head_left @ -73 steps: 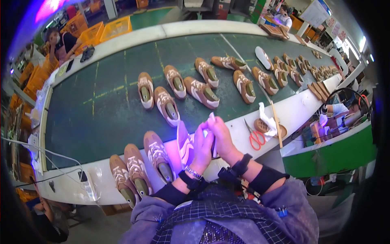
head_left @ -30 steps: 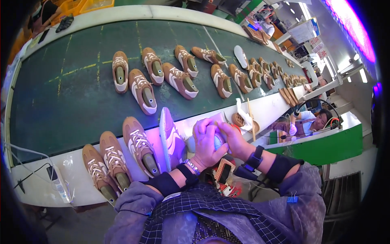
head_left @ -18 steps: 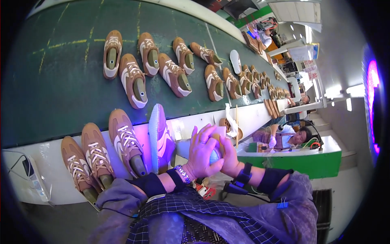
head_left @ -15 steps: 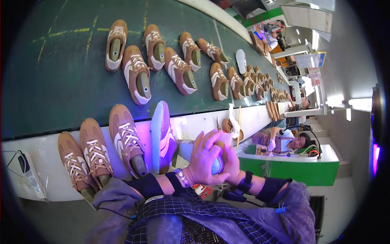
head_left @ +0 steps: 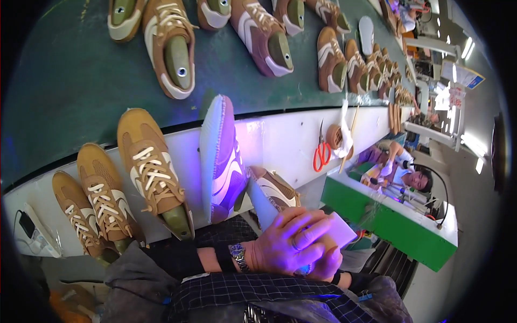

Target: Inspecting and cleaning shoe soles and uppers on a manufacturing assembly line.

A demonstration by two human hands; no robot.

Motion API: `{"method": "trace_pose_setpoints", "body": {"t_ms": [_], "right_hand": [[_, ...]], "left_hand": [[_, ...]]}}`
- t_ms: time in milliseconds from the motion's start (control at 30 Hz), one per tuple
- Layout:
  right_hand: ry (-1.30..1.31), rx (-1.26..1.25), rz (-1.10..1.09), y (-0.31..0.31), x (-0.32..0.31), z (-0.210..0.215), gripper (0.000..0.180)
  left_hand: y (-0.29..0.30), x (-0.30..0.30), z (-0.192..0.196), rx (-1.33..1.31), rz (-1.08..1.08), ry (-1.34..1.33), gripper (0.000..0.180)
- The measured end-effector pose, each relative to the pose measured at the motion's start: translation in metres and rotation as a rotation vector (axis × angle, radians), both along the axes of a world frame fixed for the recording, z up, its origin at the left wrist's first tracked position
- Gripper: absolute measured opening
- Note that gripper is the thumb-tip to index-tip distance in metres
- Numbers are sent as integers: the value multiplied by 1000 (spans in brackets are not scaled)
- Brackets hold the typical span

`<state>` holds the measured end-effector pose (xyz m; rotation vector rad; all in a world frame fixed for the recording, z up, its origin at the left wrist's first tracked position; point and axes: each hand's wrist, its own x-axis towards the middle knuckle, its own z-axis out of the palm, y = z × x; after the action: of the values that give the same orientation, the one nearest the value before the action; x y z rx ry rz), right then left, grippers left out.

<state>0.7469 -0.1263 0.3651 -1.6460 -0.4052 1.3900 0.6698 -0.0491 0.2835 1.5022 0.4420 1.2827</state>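
Note:
Close to my body, my left hand [head_left: 288, 245] lies over my right hand [head_left: 327, 264], both with fingers bent. A pale pinkish block [head_left: 343, 232] sticks out between them. A bit of something blue shows under my left palm; what it is stays hidden. Just beyond my left hand a tan sneaker [head_left: 274, 185] lies on its side, its pale sole partly behind my fingers. Left of it another sneaker [head_left: 229, 172] rests on its side under violet light, sole to the left. Further left, several tan laced sneakers [head_left: 153, 169] with green lasts inside sit on the white ledge.
Red-handled scissors [head_left: 322, 153] and a brown tape roll [head_left: 335, 137] lie on the white ledge [head_left: 285, 137]. Beyond it, rows of sneakers [head_left: 175, 54] stand on the green conveyor belt [head_left: 81, 91]. At the right, a person [head_left: 412, 177] works behind a green-sided bench [head_left: 385, 226].
My hands have moved lower and to the right, and the pale block now shows between them. My view has shifted closer to the ledge, bringing the scissors and the sideways sneaker into plainer sight.

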Motion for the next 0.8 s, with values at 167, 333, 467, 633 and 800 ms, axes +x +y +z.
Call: {"method": "trace_pose_setpoints", "body": {"t_ms": [167, 333, 467, 633, 800], "right_hand": [[510, -202, -246, 2, 18, 7, 84], [965, -289, -411, -31, 42, -15, 70], [611, -181, -290, -66, 45, -44, 72], [130, 440, 385, 25, 59, -47, 74], [-248, 346, 214, 5, 42, -45, 76]], "left_hand": [[-6, 10, -3, 100, -42, 67, 21], [-1, 17, -1, 66, 0, 96, 30], [2, 18, 3, 16, 8, 107, 21], [4, 16, 1, -26, 63, 144, 22], [6, 13, 2, -51, 31, 110, 21]]}}
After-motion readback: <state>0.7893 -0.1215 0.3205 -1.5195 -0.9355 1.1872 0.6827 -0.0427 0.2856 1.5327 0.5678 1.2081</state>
